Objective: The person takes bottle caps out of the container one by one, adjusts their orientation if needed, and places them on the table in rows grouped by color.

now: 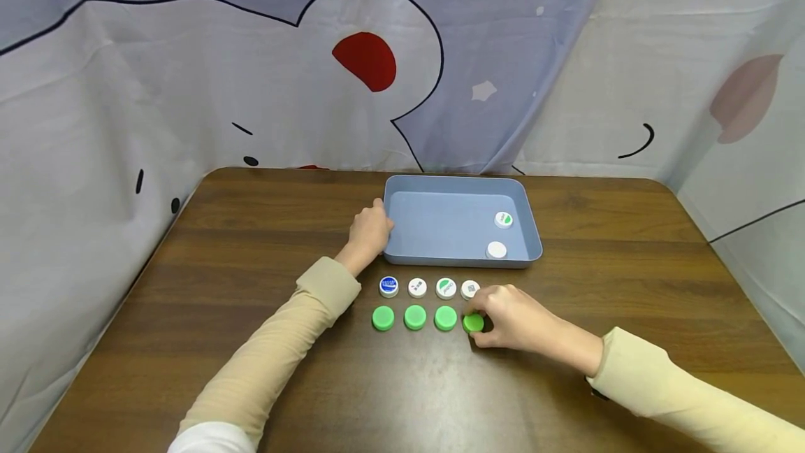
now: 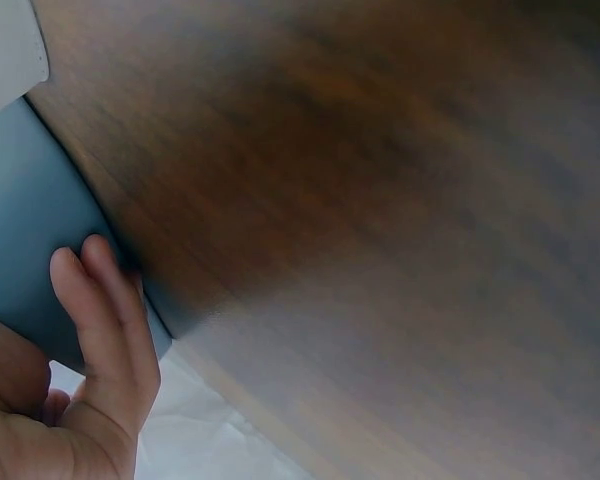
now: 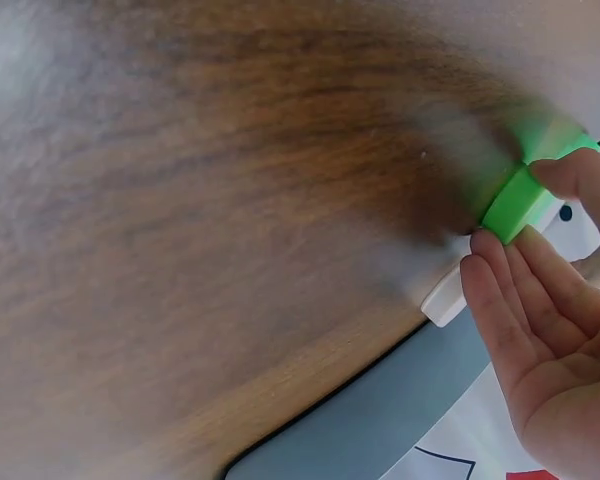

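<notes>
My right hand (image 1: 512,320) pinches a green bottle cap (image 1: 473,323) between thumb and fingers, at the right end of a row of green caps (image 1: 414,317). In the right wrist view that green cap (image 3: 515,203) appears edge-on between the fingertips. Just behind runs a row of white caps with printed tops (image 1: 417,288), the rightmost partly covered by my fingers. At the left end of a blue tray (image 1: 459,262), my left hand (image 1: 367,231) grips the wall. Fingers (image 2: 105,320) lie along the tray's outer side in the left wrist view.
Inside the tray, toward its right end, lie two white caps, one with a green mark (image 1: 503,219) and one plain (image 1: 496,250). The brown wooden table (image 1: 270,229) reaches back to a patterned curtain (image 1: 207,89).
</notes>
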Action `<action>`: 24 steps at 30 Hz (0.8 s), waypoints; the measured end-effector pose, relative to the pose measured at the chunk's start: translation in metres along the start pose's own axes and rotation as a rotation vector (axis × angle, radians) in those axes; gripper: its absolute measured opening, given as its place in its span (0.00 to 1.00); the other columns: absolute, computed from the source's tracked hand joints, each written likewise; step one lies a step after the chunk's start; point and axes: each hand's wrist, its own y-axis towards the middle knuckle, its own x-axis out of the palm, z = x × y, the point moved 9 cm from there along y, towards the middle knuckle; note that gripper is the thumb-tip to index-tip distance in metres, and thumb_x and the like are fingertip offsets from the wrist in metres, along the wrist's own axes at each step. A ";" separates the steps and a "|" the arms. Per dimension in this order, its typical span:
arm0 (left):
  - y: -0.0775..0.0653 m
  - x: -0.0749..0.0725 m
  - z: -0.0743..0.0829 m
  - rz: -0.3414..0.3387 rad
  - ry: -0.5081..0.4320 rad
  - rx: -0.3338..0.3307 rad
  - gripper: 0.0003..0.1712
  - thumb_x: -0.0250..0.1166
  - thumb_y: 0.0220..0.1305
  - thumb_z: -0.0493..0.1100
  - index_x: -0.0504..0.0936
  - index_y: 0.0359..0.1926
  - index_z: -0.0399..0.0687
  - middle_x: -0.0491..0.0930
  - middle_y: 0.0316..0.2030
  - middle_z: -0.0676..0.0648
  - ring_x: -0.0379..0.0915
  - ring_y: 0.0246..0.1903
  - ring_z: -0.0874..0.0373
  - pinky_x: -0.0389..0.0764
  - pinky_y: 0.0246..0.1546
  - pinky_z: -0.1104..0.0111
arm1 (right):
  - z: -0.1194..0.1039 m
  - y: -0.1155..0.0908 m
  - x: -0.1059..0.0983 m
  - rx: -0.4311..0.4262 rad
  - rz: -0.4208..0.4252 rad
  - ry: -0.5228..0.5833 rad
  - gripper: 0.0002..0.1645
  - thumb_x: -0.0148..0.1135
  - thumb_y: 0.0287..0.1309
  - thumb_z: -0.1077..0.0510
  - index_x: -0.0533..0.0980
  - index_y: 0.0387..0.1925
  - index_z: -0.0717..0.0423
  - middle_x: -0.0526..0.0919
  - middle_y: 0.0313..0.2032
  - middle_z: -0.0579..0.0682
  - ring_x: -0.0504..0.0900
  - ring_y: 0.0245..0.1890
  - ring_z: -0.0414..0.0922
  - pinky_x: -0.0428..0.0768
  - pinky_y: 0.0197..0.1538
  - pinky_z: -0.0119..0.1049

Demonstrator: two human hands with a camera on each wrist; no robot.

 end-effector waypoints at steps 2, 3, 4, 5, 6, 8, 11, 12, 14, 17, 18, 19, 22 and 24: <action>0.000 0.000 0.000 0.001 0.000 0.000 0.18 0.53 0.69 0.39 0.68 0.57 0.34 0.81 0.41 0.33 0.81 0.41 0.40 0.81 0.39 0.54 | 0.000 0.000 0.000 -0.004 0.010 0.003 0.09 0.71 0.36 0.61 0.78 0.24 0.49 0.74 0.21 0.39 0.65 0.23 0.29 0.68 0.27 0.22; 0.000 -0.001 0.000 0.002 0.000 0.001 0.18 0.53 0.69 0.39 0.68 0.57 0.34 0.81 0.41 0.32 0.81 0.41 0.40 0.81 0.39 0.54 | 0.000 -0.001 0.000 -0.004 0.012 0.004 0.09 0.71 0.37 0.61 0.79 0.24 0.49 0.74 0.21 0.38 0.66 0.23 0.29 0.69 0.27 0.22; -0.001 -0.001 0.001 0.004 0.000 0.000 0.18 0.53 0.69 0.39 0.68 0.56 0.34 0.81 0.41 0.32 0.81 0.41 0.40 0.81 0.39 0.54 | 0.000 -0.001 0.000 -0.002 0.011 0.007 0.09 0.71 0.37 0.61 0.79 0.24 0.49 0.74 0.22 0.38 0.66 0.23 0.29 0.69 0.27 0.22; -0.001 -0.001 0.001 0.005 -0.001 0.001 0.18 0.53 0.69 0.39 0.68 0.56 0.34 0.81 0.41 0.32 0.81 0.41 0.40 0.81 0.39 0.53 | 0.000 -0.001 0.000 0.000 0.010 0.008 0.08 0.71 0.37 0.61 0.79 0.25 0.50 0.75 0.22 0.38 0.66 0.23 0.29 0.69 0.28 0.22; -0.001 -0.001 0.001 0.006 -0.002 0.001 0.18 0.53 0.69 0.39 0.68 0.56 0.34 0.81 0.41 0.32 0.81 0.41 0.40 0.81 0.39 0.53 | 0.000 -0.002 0.000 0.004 0.007 0.012 0.08 0.71 0.38 0.61 0.79 0.25 0.50 0.75 0.22 0.38 0.67 0.24 0.29 0.70 0.28 0.23; -0.001 -0.001 0.001 0.006 0.000 0.003 0.19 0.53 0.69 0.39 0.68 0.56 0.34 0.81 0.41 0.33 0.81 0.41 0.40 0.81 0.39 0.53 | 0.001 -0.002 0.001 0.013 -0.001 0.017 0.08 0.71 0.39 0.61 0.80 0.26 0.50 0.76 0.23 0.39 0.69 0.24 0.31 0.71 0.29 0.24; -0.001 -0.001 0.001 0.004 -0.001 0.006 0.19 0.53 0.69 0.39 0.68 0.57 0.33 0.81 0.41 0.33 0.81 0.41 0.41 0.81 0.39 0.54 | 0.001 -0.003 0.002 0.024 -0.010 0.013 0.09 0.71 0.39 0.61 0.81 0.28 0.51 0.77 0.24 0.39 0.72 0.26 0.33 0.73 0.31 0.26; -0.001 0.000 0.000 0.003 -0.003 0.006 0.20 0.53 0.69 0.39 0.68 0.57 0.33 0.81 0.40 0.33 0.81 0.40 0.41 0.81 0.39 0.54 | 0.001 -0.003 0.002 0.024 -0.012 0.009 0.09 0.71 0.39 0.61 0.82 0.29 0.51 0.78 0.25 0.39 0.73 0.26 0.34 0.74 0.32 0.26; 0.000 0.000 0.000 0.002 -0.006 0.005 0.20 0.53 0.69 0.39 0.67 0.58 0.33 0.81 0.40 0.33 0.81 0.40 0.41 0.81 0.39 0.54 | 0.001 -0.004 0.003 0.023 -0.017 -0.002 0.10 0.71 0.40 0.60 0.82 0.30 0.52 0.78 0.25 0.39 0.73 0.27 0.34 0.74 0.33 0.28; 0.000 0.001 -0.001 0.001 -0.010 0.001 0.20 0.52 0.70 0.39 0.67 0.59 0.33 0.81 0.40 0.33 0.81 0.39 0.41 0.81 0.38 0.54 | 0.000 -0.004 0.004 0.012 -0.017 -0.015 0.11 0.71 0.41 0.60 0.83 0.32 0.53 0.79 0.26 0.40 0.73 0.28 0.34 0.76 0.34 0.29; 0.000 0.001 -0.001 0.002 -0.010 0.001 0.20 0.53 0.70 0.39 0.67 0.59 0.33 0.81 0.40 0.33 0.81 0.40 0.41 0.81 0.38 0.54 | 0.000 -0.004 0.004 0.008 -0.016 -0.017 0.12 0.72 0.41 0.59 0.83 0.33 0.53 0.79 0.27 0.40 0.74 0.28 0.34 0.76 0.34 0.29; 0.000 0.001 -0.001 0.002 -0.010 0.002 0.20 0.53 0.70 0.39 0.67 0.59 0.33 0.81 0.40 0.33 0.81 0.40 0.41 0.81 0.39 0.54 | 0.000 -0.004 0.003 0.005 -0.015 -0.019 0.12 0.72 0.42 0.59 0.83 0.34 0.54 0.80 0.27 0.41 0.74 0.28 0.34 0.76 0.34 0.30; 0.000 0.001 -0.001 0.004 -0.011 0.005 0.22 0.53 0.70 0.39 0.66 0.60 0.33 0.81 0.41 0.32 0.81 0.40 0.40 0.81 0.39 0.54 | 0.001 -0.004 0.001 0.000 0.001 -0.022 0.15 0.74 0.41 0.55 0.83 0.35 0.53 0.81 0.29 0.41 0.76 0.29 0.35 0.78 0.35 0.30; 0.001 0.001 -0.001 0.005 -0.010 0.006 0.22 0.54 0.69 0.40 0.67 0.60 0.33 0.81 0.42 0.32 0.81 0.41 0.40 0.81 0.39 0.53 | 0.001 -0.004 -0.003 0.000 0.018 -0.018 0.16 0.75 0.40 0.53 0.84 0.35 0.52 0.82 0.29 0.40 0.77 0.29 0.35 0.78 0.35 0.30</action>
